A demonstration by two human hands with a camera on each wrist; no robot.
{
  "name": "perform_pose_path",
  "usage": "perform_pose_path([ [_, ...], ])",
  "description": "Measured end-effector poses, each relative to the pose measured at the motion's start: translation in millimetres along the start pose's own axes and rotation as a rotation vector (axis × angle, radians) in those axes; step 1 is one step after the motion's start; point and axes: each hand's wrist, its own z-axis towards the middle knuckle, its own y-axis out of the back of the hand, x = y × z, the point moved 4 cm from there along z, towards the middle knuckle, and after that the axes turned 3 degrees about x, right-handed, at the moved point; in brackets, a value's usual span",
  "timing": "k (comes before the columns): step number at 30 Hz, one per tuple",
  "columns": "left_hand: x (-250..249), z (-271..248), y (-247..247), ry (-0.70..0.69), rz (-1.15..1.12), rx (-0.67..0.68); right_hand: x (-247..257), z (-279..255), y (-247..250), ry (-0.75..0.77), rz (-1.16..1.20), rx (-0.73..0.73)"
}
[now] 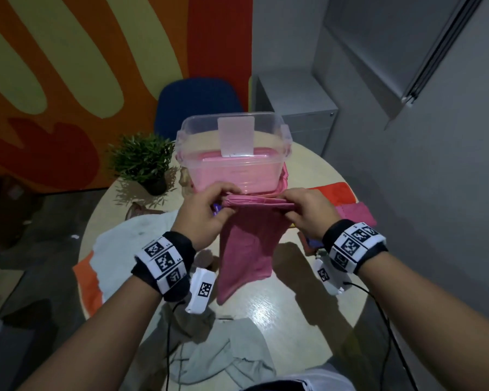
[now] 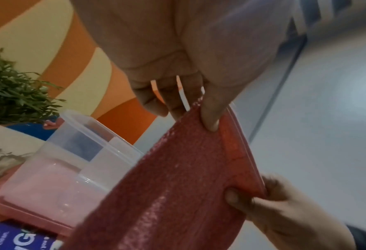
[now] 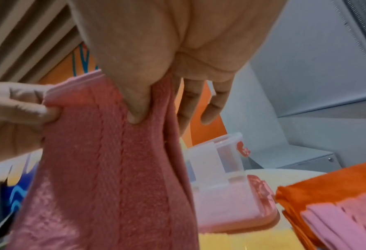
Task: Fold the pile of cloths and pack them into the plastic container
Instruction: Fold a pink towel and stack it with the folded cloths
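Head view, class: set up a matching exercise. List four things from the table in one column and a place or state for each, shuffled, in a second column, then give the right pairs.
Column one:
1. pink cloth
2. plastic container
3. potted plant
4. orange cloth

Column two:
A. lies folded right of the container
B. stands left of the container
C. hangs pinched between the left hand and right hand
D. stands open, no cloth inside

Pairs: 1-C, 2-D, 3-B, 4-A
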Motion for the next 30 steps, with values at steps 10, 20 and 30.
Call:
perform_pose_path([
  [10, 43.3, -59.6, -31.7, 0.340, -0.256, 0.471, -15.5, -61.4, -21.9, -0.203, 0.341, 0.464],
  [20, 116.3, -124.4, -111.4, 0.602, -0.199, 0.659, -56.6, -129.5, -116.0, -0.421, 0.216, 0.821],
  [30, 140.9, -64.5, -130.2, 0.805, -0.369, 0.211, -91.7, -71.6, -122.3, -0.619, 0.338, 0.334],
])
